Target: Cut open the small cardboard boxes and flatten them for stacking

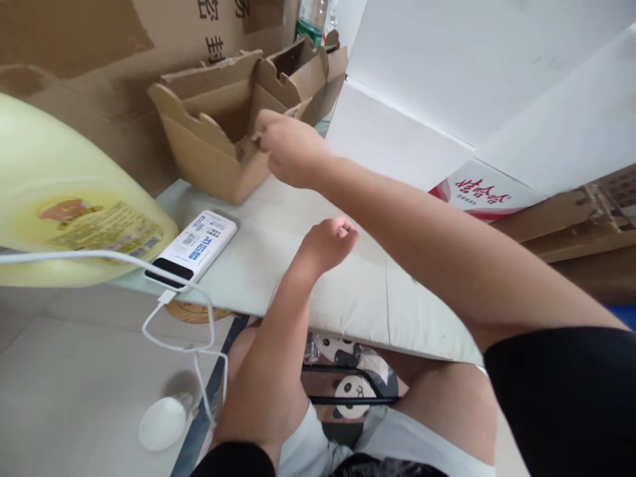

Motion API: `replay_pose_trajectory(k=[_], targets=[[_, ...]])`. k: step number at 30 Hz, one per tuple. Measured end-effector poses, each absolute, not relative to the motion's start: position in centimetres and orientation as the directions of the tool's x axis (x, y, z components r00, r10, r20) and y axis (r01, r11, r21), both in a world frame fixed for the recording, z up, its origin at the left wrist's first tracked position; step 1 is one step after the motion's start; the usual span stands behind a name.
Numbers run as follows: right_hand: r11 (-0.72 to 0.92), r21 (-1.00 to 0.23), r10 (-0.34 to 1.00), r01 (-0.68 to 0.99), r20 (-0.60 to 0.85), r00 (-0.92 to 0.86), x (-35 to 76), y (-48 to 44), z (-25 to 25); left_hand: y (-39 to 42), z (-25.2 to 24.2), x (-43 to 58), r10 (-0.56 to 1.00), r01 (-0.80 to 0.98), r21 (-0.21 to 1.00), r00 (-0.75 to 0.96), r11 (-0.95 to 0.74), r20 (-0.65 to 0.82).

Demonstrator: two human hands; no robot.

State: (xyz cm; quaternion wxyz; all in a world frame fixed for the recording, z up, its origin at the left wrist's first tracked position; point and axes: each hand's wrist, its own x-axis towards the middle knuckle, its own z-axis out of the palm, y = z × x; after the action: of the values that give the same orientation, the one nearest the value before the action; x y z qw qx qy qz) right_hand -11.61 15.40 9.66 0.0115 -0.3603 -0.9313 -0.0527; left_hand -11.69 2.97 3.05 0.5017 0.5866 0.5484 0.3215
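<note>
My right hand (pixel 293 149) reaches over the near side of an open brown cardboard box (pixel 199 156). Its fingertips are pinched together at the box's opening; whatever may be between them is too small to make out. Closer to me, my left hand (pixel 330 245) hovers above the pale tabletop (pixel 358 298) with its fingers curled in. A small gap shows between thumb and forefinger, and the inside of that hand is hidden. The box has notched, cut-out edges, and a second compartment or box (pixel 298 69) adjoins it behind.
On the left stand a big yellow jug (pixel 74 199) and a white power bank (pixel 193 248) with a white cable (pixel 211 318) plugged in. A large white box (pixel 397 126) rises at the right. Behind are a big carton (pixel 99 73) and a bottle (pixel 311 23). A white cup (pixel 161 424) is on the floor.
</note>
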Motion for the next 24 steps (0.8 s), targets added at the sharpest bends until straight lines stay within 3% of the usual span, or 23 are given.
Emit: replay_pose_trajectory(k=[2,4,7,8,10,14,16,18,21,24], targets=[[0.770,0.057,0.630,0.636,0.091,-0.771,-6.8,13.7,9.9,1.6,5.0,-12.5,0.924,0.293,0.956,0.372,-0.024,-0.091],[0.836,-0.026,0.545,0.549,0.172,-0.821,-1.1,11.7,9.8,-0.5,7.1,-13.4,0.817,0.150,0.975,0.575,-0.162,0.047],[0.913,-0.088,0.403,0.399,0.348,-0.846,7.6,7.6,10.0,-3.6,9.3,-14.8,0.636,-0.064,0.987,0.758,-0.148,0.144],[0.932,-0.083,0.356,0.354,0.411,-0.840,10.2,5.9,10.1,-4.3,9.6,-15.0,0.649,-0.107,0.985,0.742,-0.139,0.172],[0.944,-0.097,0.320,0.314,0.490,-0.811,14.3,2.7,10.4,-4.7,9.4,-14.8,0.855,-0.205,0.955,0.433,-0.214,0.285],[0.932,-0.085,0.331,0.352,0.593,-0.734,18.5,-2.4,9.7,-1.7,7.7,-11.3,0.886,-0.248,0.853,-0.060,-0.460,0.460],[0.927,-0.080,0.328,0.367,0.650,-0.686,18.8,-3.6,8.7,0.4,6.5,-8.7,0.901,-0.097,0.896,-0.068,-0.433,0.428],[0.913,-0.166,0.375,0.373,0.700,-0.608,18.7,-4.1,7.5,2.2,5.2,-6.4,0.947,-0.031,0.948,0.047,-0.316,0.318],[0.836,-0.377,0.535,0.398,0.719,-0.444,18.6,-4.4,6.3,3.8,3.2,-4.2,0.943,-0.054,0.956,0.154,-0.290,0.295],[0.746,-0.462,0.649,0.481,0.668,-0.365,19.2,-4.3,5.6,4.7,1.9,-3.8,0.926,-0.092,0.938,0.152,-0.335,0.345]])
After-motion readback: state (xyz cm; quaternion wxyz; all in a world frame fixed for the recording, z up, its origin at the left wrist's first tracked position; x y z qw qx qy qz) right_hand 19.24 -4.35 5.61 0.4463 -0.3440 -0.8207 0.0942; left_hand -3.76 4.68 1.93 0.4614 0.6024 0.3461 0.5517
